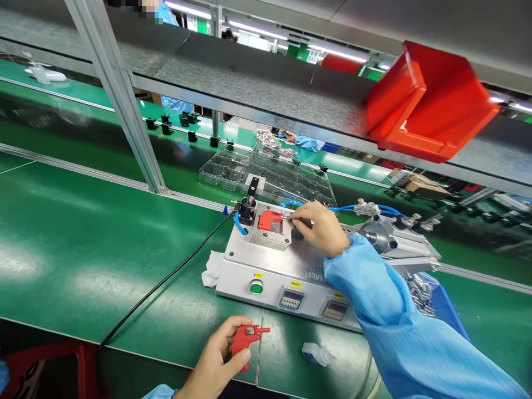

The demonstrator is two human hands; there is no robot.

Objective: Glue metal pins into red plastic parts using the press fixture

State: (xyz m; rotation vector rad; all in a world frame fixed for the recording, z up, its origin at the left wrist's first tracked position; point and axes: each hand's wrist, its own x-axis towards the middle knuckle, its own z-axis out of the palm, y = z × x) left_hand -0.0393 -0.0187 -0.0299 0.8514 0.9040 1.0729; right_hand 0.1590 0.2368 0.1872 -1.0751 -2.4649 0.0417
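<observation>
My left hand (216,360) is closed round a small red plastic part (245,341) near the front edge of the green table. My right hand (320,228), in a light blue sleeve, rests on top of a grey metal fixture box (270,266). Its fingers are pinched together just right of another red part (270,220) seated in the fixture's nest; what they pinch is too small to name. A black cylinder post (248,208) stands at the nest's left.
Clear plastic trays (266,174) lie behind the fixture. A red bin (428,102) sits on the overhead shelf. A black cable (166,277) runs left across the table. Blue hoses (374,209), a pneumatic cylinder (399,238), a blue bin of metal parts (432,293) and a co-worker's sleeve (305,142) are also in view.
</observation>
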